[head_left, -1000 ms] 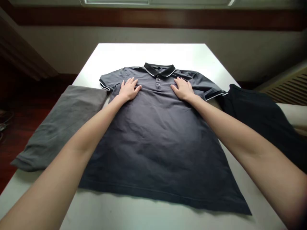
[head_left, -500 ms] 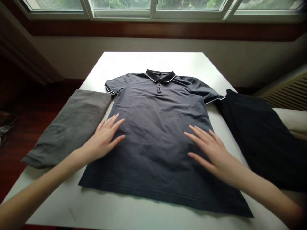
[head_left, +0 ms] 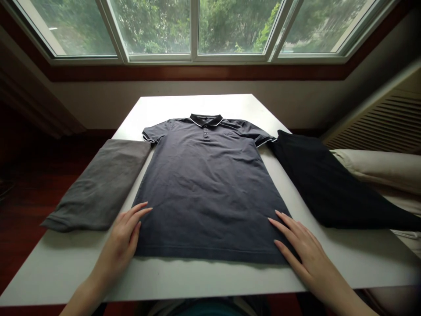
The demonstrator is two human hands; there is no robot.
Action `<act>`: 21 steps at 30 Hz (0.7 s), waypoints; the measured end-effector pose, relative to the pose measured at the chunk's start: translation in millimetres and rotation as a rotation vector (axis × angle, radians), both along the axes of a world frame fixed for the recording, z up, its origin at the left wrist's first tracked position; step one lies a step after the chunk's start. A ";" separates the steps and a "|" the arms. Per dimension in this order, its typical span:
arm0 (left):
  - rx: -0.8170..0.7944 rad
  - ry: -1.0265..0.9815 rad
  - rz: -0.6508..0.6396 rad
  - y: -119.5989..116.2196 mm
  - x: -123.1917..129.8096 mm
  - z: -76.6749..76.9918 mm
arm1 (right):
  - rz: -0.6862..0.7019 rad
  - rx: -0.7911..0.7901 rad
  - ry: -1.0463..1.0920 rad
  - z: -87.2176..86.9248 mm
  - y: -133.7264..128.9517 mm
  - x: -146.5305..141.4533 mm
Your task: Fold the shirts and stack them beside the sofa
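A dark grey polo shirt (head_left: 204, 188) lies spread flat, front side up, its black, white-edged collar at the far end and its hem toward me. At its lower left edge rests my left hand (head_left: 126, 230), fingers stretched over the cloth and holding nothing. My right hand (head_left: 299, 243) is at the lower right edge, open, with fingertips on or just over the fabric. Left of the shirt lies a folded grey garment (head_left: 101, 184). A black garment (head_left: 322, 180), also folded, lies on the right, by the shirt's sleeve.
Everything lies on a white table (head_left: 204, 281). Beyond it is a window (head_left: 194, 30) above a brown sill. Off the right side stand a slatted panel (head_left: 378, 118) and a pale cushioned seat (head_left: 378, 169). A curtain (head_left: 39, 101) hangs at the left.
Both hands have moved down the shirt toward me, from its middle to the lower side edges. The view has tilted up, showing more window. The shirt lies flat in both frames.
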State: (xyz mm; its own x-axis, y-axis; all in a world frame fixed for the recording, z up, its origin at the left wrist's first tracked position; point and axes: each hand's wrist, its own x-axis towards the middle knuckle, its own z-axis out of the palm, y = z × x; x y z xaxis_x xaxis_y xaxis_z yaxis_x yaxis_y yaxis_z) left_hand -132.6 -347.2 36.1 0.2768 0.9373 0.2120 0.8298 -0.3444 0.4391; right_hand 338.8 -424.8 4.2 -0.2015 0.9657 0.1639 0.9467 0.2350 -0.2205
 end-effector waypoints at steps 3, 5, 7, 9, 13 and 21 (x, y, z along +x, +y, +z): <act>-0.107 0.000 -0.020 -2.6 -1.9 6.6 | -0.034 0.007 0.032 -0.7 -2.8 4.7; -0.166 0.007 -0.034 -4.1 -4.7 9.1 | -0.053 0.009 0.056 -1.4 -5.2 7.7; -0.222 0.016 -0.064 -5.8 -7.9 10.7 | -0.068 0.014 0.073 -2.3 -7.9 10.8; -0.275 0.022 -0.100 -7.8 -10.9 12.8 | -0.090 0.017 0.083 -3.3 -10.8 13.9; -0.394 0.004 -0.155 -12.5 -12.2 20.9 | -0.134 0.014 0.096 -5.3 -16.4 20.5; -0.612 -0.014 -0.253 -21.1 -10.6 40.9 | -0.144 0.014 0.108 -5.7 -25.5 31.2</act>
